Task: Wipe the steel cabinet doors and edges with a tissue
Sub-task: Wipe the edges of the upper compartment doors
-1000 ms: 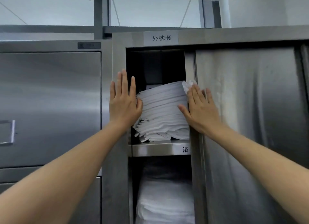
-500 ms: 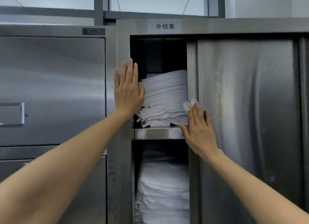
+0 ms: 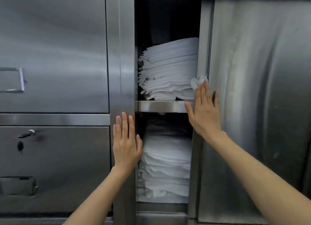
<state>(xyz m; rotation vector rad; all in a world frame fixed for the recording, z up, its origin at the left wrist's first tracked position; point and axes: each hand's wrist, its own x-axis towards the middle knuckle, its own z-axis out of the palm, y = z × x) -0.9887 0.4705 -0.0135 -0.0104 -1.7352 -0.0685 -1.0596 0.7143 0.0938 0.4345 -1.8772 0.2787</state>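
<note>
Right hand (image 3: 204, 113), fingers straight, presses a tissue (image 3: 197, 82) against the door edge (image 3: 202, 39); left hand (image 3: 126, 144), fingers straight, rests flat on the cabinet post (image 3: 125, 56).

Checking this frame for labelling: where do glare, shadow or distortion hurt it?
Head view: soft streaky glare on the right door; deep shadow above the upper linen stack; slight wide-angle bowing at the edges; right hand and tissue fairly sharp.
</note>
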